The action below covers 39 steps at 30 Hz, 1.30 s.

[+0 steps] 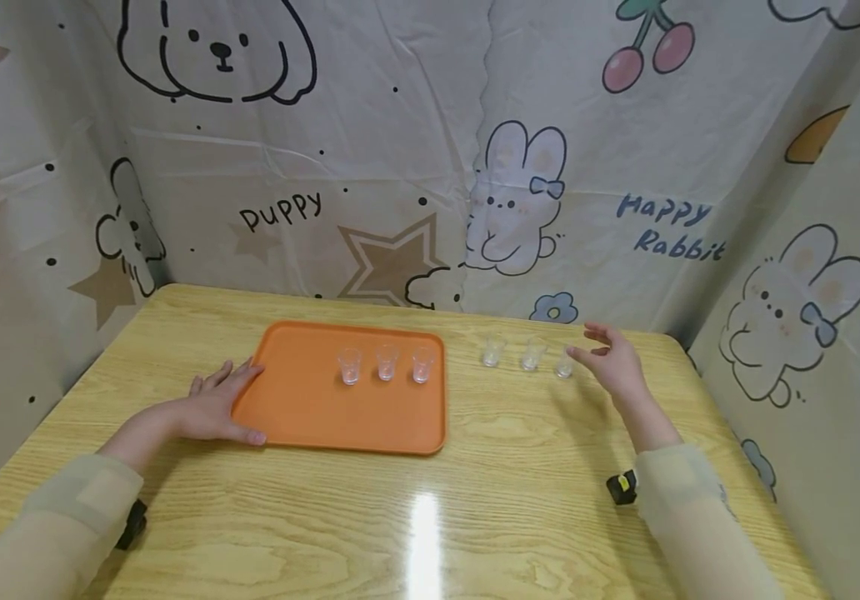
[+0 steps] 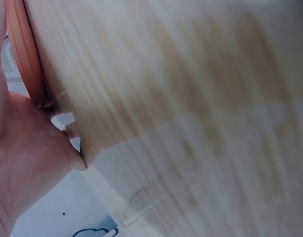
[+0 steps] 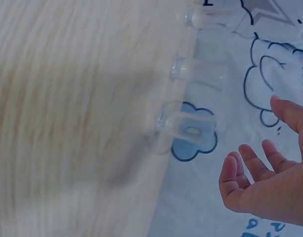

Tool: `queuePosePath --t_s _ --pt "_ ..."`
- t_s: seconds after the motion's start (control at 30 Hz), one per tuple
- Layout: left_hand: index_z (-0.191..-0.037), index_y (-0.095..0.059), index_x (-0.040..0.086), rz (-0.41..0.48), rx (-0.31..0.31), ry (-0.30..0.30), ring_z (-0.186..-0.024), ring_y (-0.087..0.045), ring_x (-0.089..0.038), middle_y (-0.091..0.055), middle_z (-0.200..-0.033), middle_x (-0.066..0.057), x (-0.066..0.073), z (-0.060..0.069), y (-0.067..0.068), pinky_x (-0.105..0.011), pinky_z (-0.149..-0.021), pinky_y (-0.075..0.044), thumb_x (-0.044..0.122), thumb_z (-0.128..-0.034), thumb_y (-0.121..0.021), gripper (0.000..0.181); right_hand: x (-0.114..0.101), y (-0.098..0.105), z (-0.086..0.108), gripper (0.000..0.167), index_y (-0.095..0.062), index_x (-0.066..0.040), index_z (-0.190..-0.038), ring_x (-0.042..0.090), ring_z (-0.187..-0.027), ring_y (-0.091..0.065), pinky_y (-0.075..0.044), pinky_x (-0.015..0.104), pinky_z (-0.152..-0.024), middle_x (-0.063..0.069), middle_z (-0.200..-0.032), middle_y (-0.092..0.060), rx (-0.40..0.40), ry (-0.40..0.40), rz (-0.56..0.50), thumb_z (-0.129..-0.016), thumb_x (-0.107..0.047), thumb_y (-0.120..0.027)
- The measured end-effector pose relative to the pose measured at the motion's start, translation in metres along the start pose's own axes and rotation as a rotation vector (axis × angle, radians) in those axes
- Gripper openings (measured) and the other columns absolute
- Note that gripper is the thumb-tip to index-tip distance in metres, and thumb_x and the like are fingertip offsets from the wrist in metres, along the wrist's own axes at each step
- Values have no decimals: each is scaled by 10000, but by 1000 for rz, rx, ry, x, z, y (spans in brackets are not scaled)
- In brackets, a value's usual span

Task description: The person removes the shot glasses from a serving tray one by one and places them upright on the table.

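An orange tray (image 1: 340,421) lies on the table with three small clear cups in a row on it, the leftmost cup (image 1: 350,367) among them. My left hand (image 1: 208,410) rests spread at the tray's left edge, fingers and thumb touching the rim; in the left wrist view the palm (image 2: 33,148) is beside the tray's side (image 2: 28,54). Right of the tray stand three more clear cups, upright. My right hand (image 1: 613,365) is by the rightmost of these (image 1: 564,364); in the right wrist view the hand (image 3: 275,177) is apart from that cup (image 3: 186,126), fingers loosely bent, holding nothing.
The wooden table (image 1: 520,500) ends at a printed cloth (image 1: 400,167) hanging behind it and at both sides. Two other cups, a left one (image 1: 492,353) and a middle one (image 1: 530,356), stand between the tray and the rightmost cup.
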<state>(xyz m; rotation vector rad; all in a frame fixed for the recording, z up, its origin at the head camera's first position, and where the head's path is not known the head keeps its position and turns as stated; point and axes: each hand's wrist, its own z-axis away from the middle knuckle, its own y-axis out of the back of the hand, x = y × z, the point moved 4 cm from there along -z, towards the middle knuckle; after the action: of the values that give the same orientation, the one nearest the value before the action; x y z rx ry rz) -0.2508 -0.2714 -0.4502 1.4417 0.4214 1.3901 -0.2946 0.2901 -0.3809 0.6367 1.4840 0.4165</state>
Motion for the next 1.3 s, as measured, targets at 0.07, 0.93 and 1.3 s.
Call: queuePosePath --t_s 0.07,0.93,1.3 --pt "-1503 -109 29 3 1 -1 -1377 80 -524 -9 -1554 -256 0 0 0 -735 -977 102 551 -709 -753 1148 -6 1 2 623 -375 -38 -1429 368 -1162 -442 -427 398 -867 196 -1419 -435 7 28 7 -907 -252 -641" --pt "-1506 -103 31 -1 -7 7 -1377 78 -526 -4 -1554 -257 0 -1 -1 -736 -977 105 552 -712 -750 1150 -92 -39 32 632 -387 -152 -1431 303 -1184 -477 -442 428 -894 85 -1396 -474 -135 180 -133 -884 -281 -677" --pt "-1507 -107 33 -9 -7 10 -1380 80 -522 -8 -1555 -256 0 -1 0 -734 -982 95 557 -712 -748 1147 -117 -76 38 657 -381 -211 -1436 242 -1132 -491 -448 350 -845 48 -1403 -478 -209 135 -270 -864 -219 -702"
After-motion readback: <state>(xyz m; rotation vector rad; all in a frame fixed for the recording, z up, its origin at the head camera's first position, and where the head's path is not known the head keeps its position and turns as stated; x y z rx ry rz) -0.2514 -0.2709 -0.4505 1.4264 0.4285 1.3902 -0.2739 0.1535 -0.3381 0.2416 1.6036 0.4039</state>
